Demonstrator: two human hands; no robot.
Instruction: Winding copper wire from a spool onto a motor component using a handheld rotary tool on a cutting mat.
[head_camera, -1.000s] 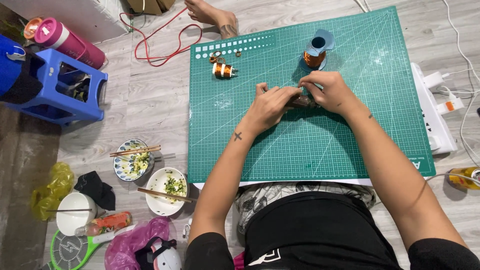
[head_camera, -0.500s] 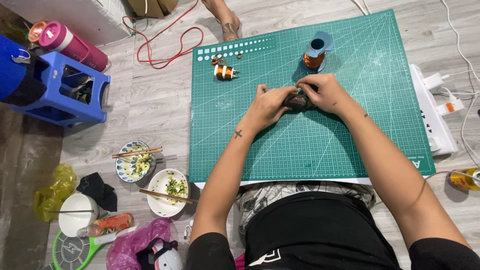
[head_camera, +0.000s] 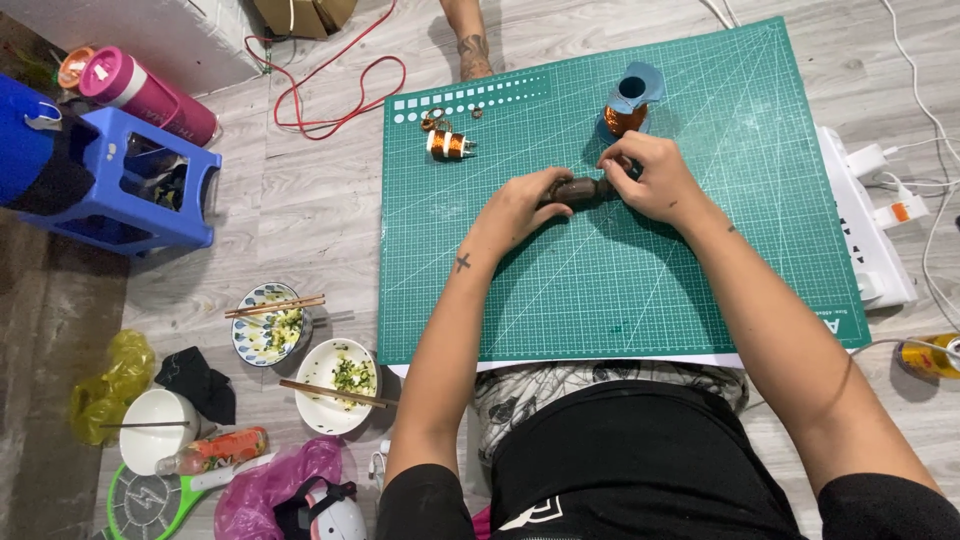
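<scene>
Small plastic bottle (head_camera: 212, 451) with orange-red label lying bottom left; yellow can (head_camera: 931, 356) at right edge beside green mat (head_camera: 600, 300).

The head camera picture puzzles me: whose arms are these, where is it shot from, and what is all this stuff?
There is no machine here. A person sitting on the floor wears a camera on the head, so you look down along their own bare arms. The left hand and the right hand together grip a small dark object over a green cutting mat with a printed grid; what the object is cannot be told. Further up the mat stand a spool of copper wire and a small copper coil. Right of the mat lies a white power strip. On the wooden floor to the left are a blue plastic stool, a pink bottle and bowls with chopsticks. A bare foot shows beyond the mat.
</scene>
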